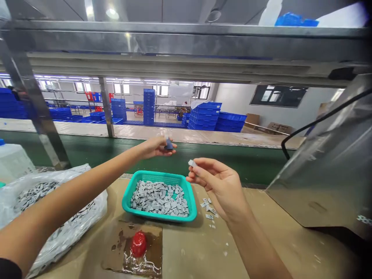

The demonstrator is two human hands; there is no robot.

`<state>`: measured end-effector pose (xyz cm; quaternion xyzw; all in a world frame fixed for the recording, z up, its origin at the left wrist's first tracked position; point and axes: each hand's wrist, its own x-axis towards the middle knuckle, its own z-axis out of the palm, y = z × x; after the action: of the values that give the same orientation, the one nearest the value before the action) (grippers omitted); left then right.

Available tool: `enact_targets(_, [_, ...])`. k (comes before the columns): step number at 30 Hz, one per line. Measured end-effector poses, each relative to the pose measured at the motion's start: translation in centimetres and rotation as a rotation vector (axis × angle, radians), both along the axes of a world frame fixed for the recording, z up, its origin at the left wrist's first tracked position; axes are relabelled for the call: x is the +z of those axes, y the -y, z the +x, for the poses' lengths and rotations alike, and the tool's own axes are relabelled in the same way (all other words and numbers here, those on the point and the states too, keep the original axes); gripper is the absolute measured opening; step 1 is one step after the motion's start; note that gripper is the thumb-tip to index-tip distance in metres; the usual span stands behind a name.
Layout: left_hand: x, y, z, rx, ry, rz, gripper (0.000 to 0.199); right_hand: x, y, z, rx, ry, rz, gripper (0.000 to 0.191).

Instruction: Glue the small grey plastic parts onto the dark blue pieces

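— What's happening at the surface's left edge?
— The left hand (155,147) is reaching out over the teal basket (186,217), pinching a dark grey piece (169,145).
— And rightward?
— The right hand (222,184) is gripping a pale grey piece (192,163) at its fingertips, above the basket's right rim.

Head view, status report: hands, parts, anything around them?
Left hand pinching a dark grey part over the green belt. Right hand holding a pale grey piece. Teal basket of grey parts below, untouched.

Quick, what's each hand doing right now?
Left hand: closed on a small grey part.
Right hand: pinching a small pale piece.
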<state>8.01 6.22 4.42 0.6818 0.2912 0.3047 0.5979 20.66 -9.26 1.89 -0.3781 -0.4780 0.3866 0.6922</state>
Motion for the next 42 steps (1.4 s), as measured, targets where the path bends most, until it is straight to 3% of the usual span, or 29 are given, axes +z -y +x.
enact_targets(2, [-0.2,3.7,-3.5,-0.031,0.053,-0.099,0.019,-0.7,0.0,-1.2,0.034,0.056,-0.061,0.023])
enact_targets(5, [-1.8,8.5,-7.8,-0.112,0.082,-0.226,0.011,-1.7,0.3,-2.9,0.073,0.185,-0.152,0.024])
enact_targets(8, [-3.6,10.5,-10.7,-0.079,0.152,-0.224,0.012,-3.2,1.2,-4.0,0.064,0.361,-0.21,0.021])
enact_targets(11, [-5.3,10.2,-12.3,-0.027,0.197,-0.254,0.012,-5.8,3.0,-4.4,0.018,0.493,-0.295,0.017])
enact_targets(14, [-6.7,9.5,-13.1,-0.033,0.185,-0.335,0.012,-8.7,4.9,-4.4,0.033,0.486,-0.433,0.018])
enact_targets(18, [-7.1,9.6,-13.3,-0.076,0.191,-0.386,0.011,-11.0,6.0,-4.6,0.017,0.458,-0.529,0.021])
enact_targets(24, [-6.6,10.1,-13.7,-0.119,0.215,-0.355,0.013,-10.9,5.0,-5.2,0.016,0.804,-0.416,0.014])
enact_targets(29, [-7.0,9.7,-13.8,-0.019,0.241,-0.378,0.012,-11.2,4.8,-4.8,0.012,1.068,-0.257,0.008])
enact_targets(36, [-6.9,10.1,-14.2,-0.142,0.164,-0.309,0.016,-11.7,4.8,-4.3,0.04,1.066,-0.242,0.009])
enact_targets(42, [-6.6,10.6,-14.5,-0.147,0.126,-0.268,0.022,-11.7,4.6,-4.2,0.041,1.046,-0.271,0.009])
